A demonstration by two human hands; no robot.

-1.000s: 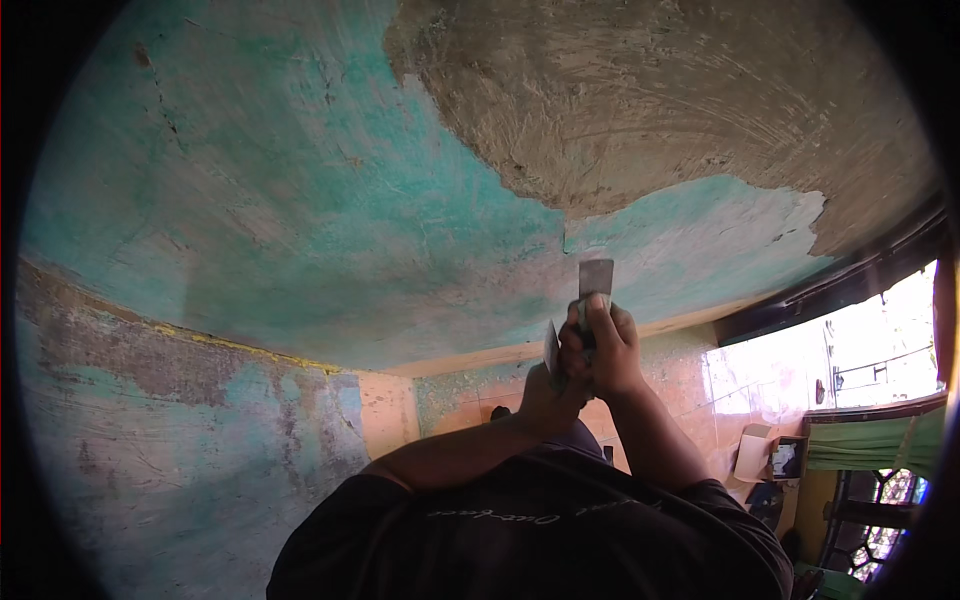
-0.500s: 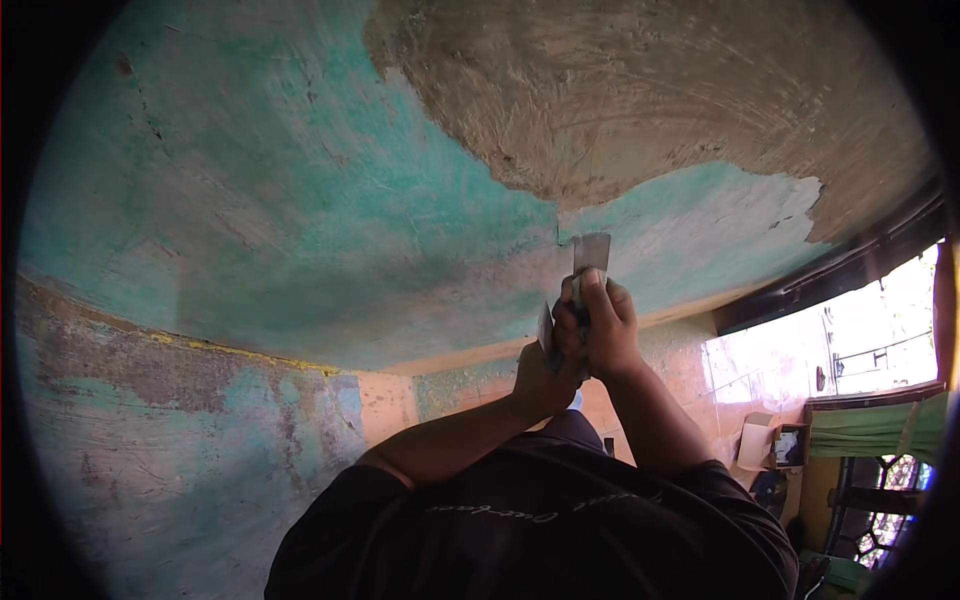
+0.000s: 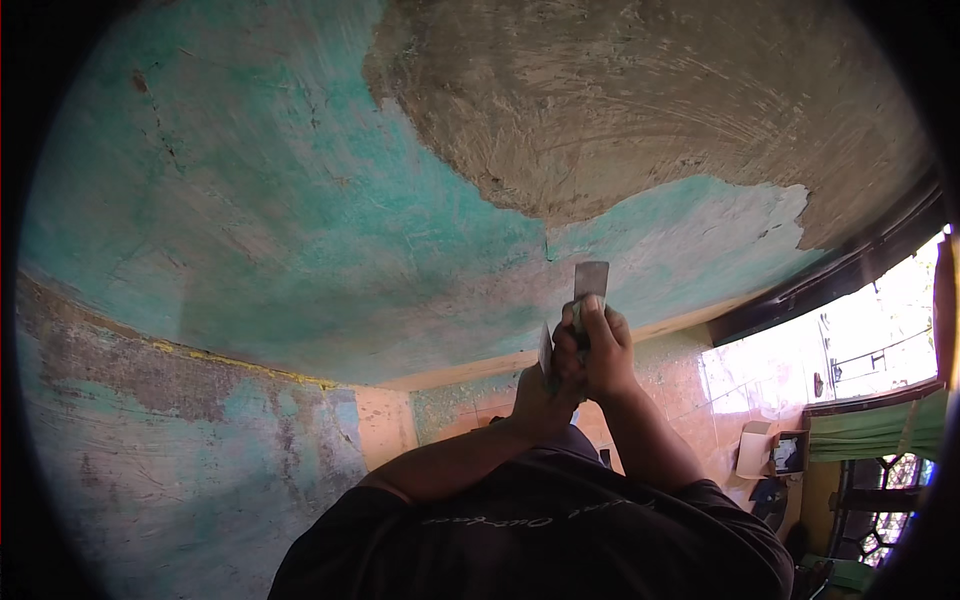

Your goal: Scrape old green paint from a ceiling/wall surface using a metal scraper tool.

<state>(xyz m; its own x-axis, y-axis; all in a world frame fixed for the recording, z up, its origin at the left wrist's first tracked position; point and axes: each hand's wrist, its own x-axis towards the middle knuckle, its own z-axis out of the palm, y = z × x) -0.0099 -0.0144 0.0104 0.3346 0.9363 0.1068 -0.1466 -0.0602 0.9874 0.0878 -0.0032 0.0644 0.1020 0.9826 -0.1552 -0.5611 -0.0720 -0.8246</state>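
A worn green wall (image 3: 290,225) is showing a brown patch (image 3: 620,110). Below the patch, the right hand (image 3: 606,350) is gripping a scraper (image 3: 591,278), fingers curled tight; just beside, the left hand (image 3: 538,405), fingers also curled, is holding a second blade (image 3: 545,345).

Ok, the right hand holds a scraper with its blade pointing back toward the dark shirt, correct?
Not quite: the head view shows the right hand holding the scraper with its blade pointing away from the dark shirt.
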